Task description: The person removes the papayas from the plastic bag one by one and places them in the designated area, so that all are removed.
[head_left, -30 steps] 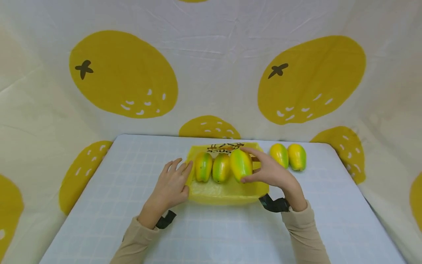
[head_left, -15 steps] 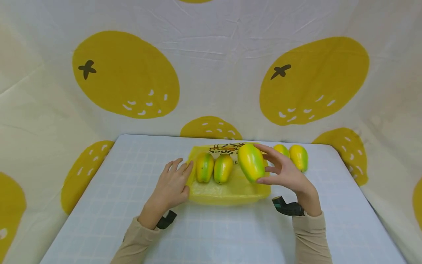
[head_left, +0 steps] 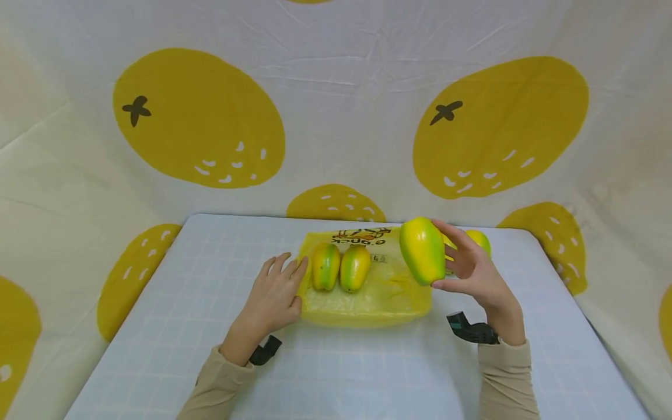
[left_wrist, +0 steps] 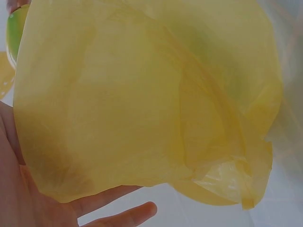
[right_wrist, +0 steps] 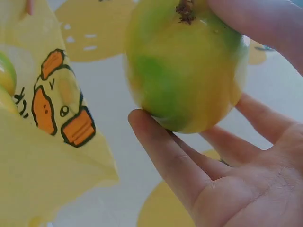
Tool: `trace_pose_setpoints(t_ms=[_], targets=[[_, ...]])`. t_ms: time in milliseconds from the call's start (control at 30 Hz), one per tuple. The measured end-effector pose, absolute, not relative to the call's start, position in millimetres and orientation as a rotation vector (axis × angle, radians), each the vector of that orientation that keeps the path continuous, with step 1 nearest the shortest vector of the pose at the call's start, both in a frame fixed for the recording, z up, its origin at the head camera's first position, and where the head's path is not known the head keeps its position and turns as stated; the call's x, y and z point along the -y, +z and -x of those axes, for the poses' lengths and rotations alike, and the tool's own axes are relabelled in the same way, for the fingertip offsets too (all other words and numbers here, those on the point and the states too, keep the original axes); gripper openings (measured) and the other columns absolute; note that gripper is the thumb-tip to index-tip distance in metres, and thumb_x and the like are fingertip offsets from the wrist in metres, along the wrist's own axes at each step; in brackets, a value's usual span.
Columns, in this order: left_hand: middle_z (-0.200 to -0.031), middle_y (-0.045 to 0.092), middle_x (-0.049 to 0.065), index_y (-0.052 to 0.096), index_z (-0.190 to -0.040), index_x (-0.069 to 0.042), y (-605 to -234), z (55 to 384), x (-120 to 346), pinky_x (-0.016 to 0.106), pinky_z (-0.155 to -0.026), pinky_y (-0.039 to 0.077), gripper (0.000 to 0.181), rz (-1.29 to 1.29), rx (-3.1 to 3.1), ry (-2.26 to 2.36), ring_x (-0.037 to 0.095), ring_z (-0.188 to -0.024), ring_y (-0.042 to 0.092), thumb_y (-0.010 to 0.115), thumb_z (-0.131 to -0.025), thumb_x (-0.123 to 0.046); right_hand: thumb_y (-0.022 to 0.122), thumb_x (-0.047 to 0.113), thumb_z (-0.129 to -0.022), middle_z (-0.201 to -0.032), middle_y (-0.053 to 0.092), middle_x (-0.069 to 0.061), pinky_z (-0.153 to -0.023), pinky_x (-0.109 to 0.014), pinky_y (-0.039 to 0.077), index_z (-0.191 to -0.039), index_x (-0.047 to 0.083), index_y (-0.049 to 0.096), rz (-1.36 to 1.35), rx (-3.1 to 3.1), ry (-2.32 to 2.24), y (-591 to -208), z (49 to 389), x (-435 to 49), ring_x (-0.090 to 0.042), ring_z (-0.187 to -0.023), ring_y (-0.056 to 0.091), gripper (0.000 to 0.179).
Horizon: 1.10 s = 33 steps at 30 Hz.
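Observation:
My right hand (head_left: pixel 475 268) grips a yellow-green papaya (head_left: pixel 422 251) between thumb and fingers, raised above the right side of a yellow plastic bag (head_left: pixel 388 297). Its stem end shows on the held papaya (right_wrist: pixel 184 71) in the right wrist view. Two more papayas (head_left: pixel 340 268) lie side by side on the left part of the bag. My left hand (head_left: pixel 273 291) rests at the bag's left edge, its extended fingers touching the plastic. In the left wrist view the bag (left_wrist: pixel 118 104) hides part of the fingers (left_wrist: pixel 132 215).
Two papayas (head_left: pixel 479 240) stand on the table right of the bag, partly hidden by my right hand. A pale checked cloth covers the table (head_left: pixel 357 373). Behind rises a white backdrop (head_left: pixel 346 116) with large yellow fruit prints. The bag carries a duck print (right_wrist: pixel 64 101).
My right hand has lifted the papaya from the row on the bag and carried it right and upward. The left hand and the other papayas stay in place.

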<state>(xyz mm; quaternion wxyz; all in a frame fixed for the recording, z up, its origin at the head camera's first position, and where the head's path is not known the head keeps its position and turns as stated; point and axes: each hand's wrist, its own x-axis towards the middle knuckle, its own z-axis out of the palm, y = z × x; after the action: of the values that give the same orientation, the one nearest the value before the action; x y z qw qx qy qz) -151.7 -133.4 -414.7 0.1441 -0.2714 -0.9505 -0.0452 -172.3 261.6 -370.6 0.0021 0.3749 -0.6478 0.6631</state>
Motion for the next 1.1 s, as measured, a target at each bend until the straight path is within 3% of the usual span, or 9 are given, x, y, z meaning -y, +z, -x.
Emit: trace_pose_setpoints(t_ms=[600,1100], targets=[[-0.132,0.06,0.013,0.051,-0.143,-0.001,-417,153,135,0.056,-0.108,0.034,0.064,0.792,2.741,-0.151,0.04,-0.133,0.041,0.048,-0.079,-0.008,0.069,-0.029,-0.068,-0.155,0.021,-0.031,-0.103,-0.035,0.047,-0.147,-0.021,0.017,-1.256,1.617,2.151,-355,171,-308,-0.038,-0.134,0.036,0.095],[-0.13,0.06,0.014,0.051,-0.143,0.0,-415,152,134,0.056,-0.107,0.034,0.064,0.794,2.744,-0.153,0.04,-0.133,0.041,0.048,-0.079,-0.007,0.062,-0.037,-0.064,-0.152,0.026,-0.028,-0.096,-0.04,0.052,-0.147,-0.019,0.019,-1.126,1.431,2.274,-350,192,-359,-0.038,-0.131,0.038,0.095]])
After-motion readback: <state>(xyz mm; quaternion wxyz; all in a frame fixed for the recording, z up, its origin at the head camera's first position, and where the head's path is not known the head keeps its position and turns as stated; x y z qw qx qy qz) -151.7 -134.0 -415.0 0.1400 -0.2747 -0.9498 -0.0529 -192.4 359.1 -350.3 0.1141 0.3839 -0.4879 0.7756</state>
